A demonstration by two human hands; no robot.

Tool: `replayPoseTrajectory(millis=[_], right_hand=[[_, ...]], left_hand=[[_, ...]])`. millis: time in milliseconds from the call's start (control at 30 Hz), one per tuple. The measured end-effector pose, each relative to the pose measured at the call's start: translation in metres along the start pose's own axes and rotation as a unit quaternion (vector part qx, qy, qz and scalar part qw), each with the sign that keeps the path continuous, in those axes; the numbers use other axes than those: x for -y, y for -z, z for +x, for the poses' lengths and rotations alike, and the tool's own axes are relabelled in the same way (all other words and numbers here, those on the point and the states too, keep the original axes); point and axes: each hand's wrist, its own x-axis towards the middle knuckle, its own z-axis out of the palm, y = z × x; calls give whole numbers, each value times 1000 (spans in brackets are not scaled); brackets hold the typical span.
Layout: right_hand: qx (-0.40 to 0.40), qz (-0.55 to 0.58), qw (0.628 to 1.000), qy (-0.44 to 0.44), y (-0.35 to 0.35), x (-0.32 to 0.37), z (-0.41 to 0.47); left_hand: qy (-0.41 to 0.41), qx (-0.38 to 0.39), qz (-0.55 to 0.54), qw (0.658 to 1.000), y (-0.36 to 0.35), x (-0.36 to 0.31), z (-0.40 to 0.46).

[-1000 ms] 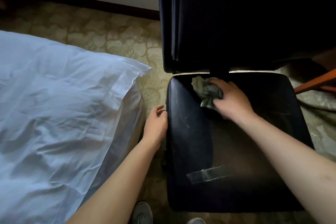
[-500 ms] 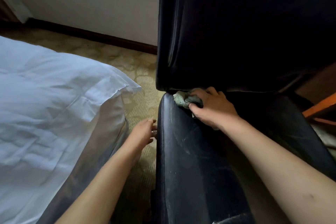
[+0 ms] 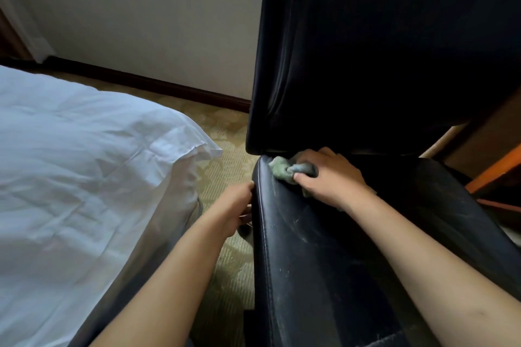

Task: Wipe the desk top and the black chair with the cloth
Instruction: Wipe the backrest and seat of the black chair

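Note:
The black chair (image 3: 324, 256) fills the right half of the head view, its tall backrest upright behind the seat. A crumpled grey-green cloth (image 3: 284, 170) lies at the seat's back left corner, just under the backrest. My right hand (image 3: 329, 177) grips the cloth and presses it onto the seat there. My left hand (image 3: 235, 205) holds the left edge of the seat, its fingers curled round the edge and partly hidden under it. The desk top is out of sight.
A bed with white linen (image 3: 84, 177) stands close on the left, leaving a narrow strip of patterned carpet (image 3: 225, 276) between it and the chair. A pale wall with dark skirting (image 3: 169, 84) runs behind. Orange-brown wooden furniture (image 3: 496, 166) shows at the right edge.
My right hand has dragged the cloth from the middle back of the seat to its back left corner. My left hand has closed on the seat's edge. The view has dropped closer.

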Motion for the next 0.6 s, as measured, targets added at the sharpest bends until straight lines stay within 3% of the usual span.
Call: replayPoseTrajectory(millis=[133, 200, 300, 500, 600], right_hand=[[-4, -8, 995, 97, -12, 18, -34], [-10, -5, 995, 102, -11, 18, -35], [-36, -24, 996, 80, -11, 7, -14], [-61, -67, 995, -48, -1, -28, 30], [-45, -61, 995, -58, -6, -17, 35]], left_hand=[[18, 17, -8, 1000, 1, 0, -4], [19, 16, -10, 1000, 1, -2, -2], [16, 28, -19, 999, 3, -1, -3], [7, 34, -19, 999, 5, -3, -10], [12, 36, -10, 999, 8, -3, -6]])
